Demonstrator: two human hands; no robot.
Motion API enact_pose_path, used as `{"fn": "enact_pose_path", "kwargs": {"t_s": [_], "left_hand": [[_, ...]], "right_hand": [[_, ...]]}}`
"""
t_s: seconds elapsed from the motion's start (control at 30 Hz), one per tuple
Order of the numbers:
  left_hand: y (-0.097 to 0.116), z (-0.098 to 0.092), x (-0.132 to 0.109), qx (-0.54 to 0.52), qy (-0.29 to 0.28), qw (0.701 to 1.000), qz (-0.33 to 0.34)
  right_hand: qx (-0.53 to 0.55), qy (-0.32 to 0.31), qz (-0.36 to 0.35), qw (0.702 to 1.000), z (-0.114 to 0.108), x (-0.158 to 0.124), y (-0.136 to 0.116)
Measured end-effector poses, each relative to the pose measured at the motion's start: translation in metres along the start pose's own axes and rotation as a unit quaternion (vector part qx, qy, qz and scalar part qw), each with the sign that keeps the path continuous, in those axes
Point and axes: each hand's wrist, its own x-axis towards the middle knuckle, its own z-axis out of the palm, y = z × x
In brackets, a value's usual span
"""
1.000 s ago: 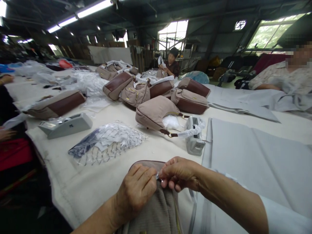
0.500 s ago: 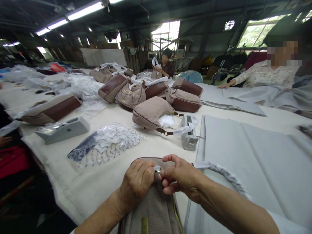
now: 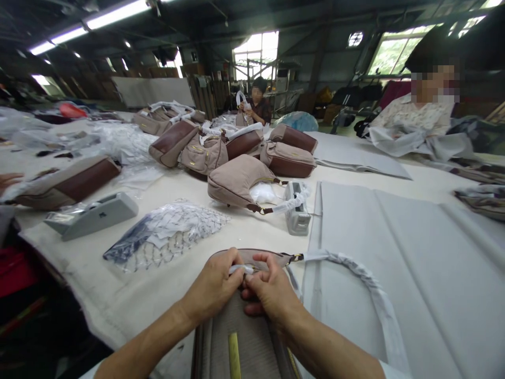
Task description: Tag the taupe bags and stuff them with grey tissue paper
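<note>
A taupe ribbed handbag (image 3: 258, 337) lies in front of me, with a brass-coloured strip on its near face and a gold zip along its right side. At its upper part, my left hand (image 3: 213, 284) pinches a small white wrapping strip (image 3: 241, 269) between thumb and fingers. My right hand (image 3: 272, 295) meets it there, thumb and index finger closed at the strip's right end, other fingers curled. Whatever lies under the fingertips is hidden. From the bag's right end, a handle (image 3: 373, 287) wrapped in white paper curves over grey sheets (image 3: 402, 237).
Beyond stand two grey tape dispensers (image 3: 298, 218) (image 3: 94, 215) and a clear bag of tags (image 3: 165, 231). A curved handbag (image 3: 232, 181) lies before a pile of bags (image 3: 205, 153). Co-workers sit at the far side (image 3: 258, 108) and right (image 3: 418, 113).
More of the white strip shows between my hands, and my right hand has shifted slightly left. My view has turned a little right. The right co-worker now lifts a grey sheet.
</note>
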Motion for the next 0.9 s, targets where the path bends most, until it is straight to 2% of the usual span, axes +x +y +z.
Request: {"fn": "enact_pose_path", "kwargs": {"t_s": [0.13, 0.23, 0.33, 0.47, 0.57, 0.63, 0.77, 0.8, 0.83, 0.9], "left_hand": [[0.004, -0.001, 0.003, -0.114, -0.023, 0.991, -0.062], [0.003, 0.002, 0.003, -0.210, -0.039, 0.968, -0.131], [0.003, 0.002, 0.003, -0.263, -0.051, 0.945, -0.186], [0.005, -0.001, 0.007, -0.286, -0.060, 0.925, -0.244], [0.008, -0.003, 0.011, -0.295, -0.050, 0.913, -0.278], [0.010, -0.004, 0.012, -0.299, -0.047, 0.908, -0.291], [0.012, -0.005, 0.014, -0.308, -0.049, 0.899, -0.307], [0.012, -0.005, 0.015, -0.309, -0.048, 0.898, -0.311], [0.012, -0.004, 0.016, -0.310, -0.047, 0.896, -0.313], [0.011, -0.004, 0.018, -0.311, -0.045, 0.894, -0.318]], "right_hand": [[-0.006, 0.007, -0.033, 0.999, 0.004, 0.000, 0.007], [-0.011, 0.014, -0.037, 0.999, 0.008, 0.003, 0.011], [-0.047, 0.011, -0.047, 0.998, 0.008, 0.005, 0.014], [-0.161, 0.005, -0.160, 0.974, 0.005, 0.006, 0.017], [-0.271, 0.019, -0.244, 0.931, 0.002, 0.005, 0.016], [-0.365, 0.044, -0.277, 0.888, 0.000, 0.004, 0.014], [-0.588, 0.076, -0.331, 0.734, -0.001, 0.005, 0.011], [-0.619, 0.075, -0.338, 0.705, -0.001, 0.006, 0.011], [-0.637, 0.072, -0.344, 0.686, -0.001, 0.007, 0.010], [-0.650, 0.068, -0.355, 0.669, 0.000, 0.010, 0.009]]}}
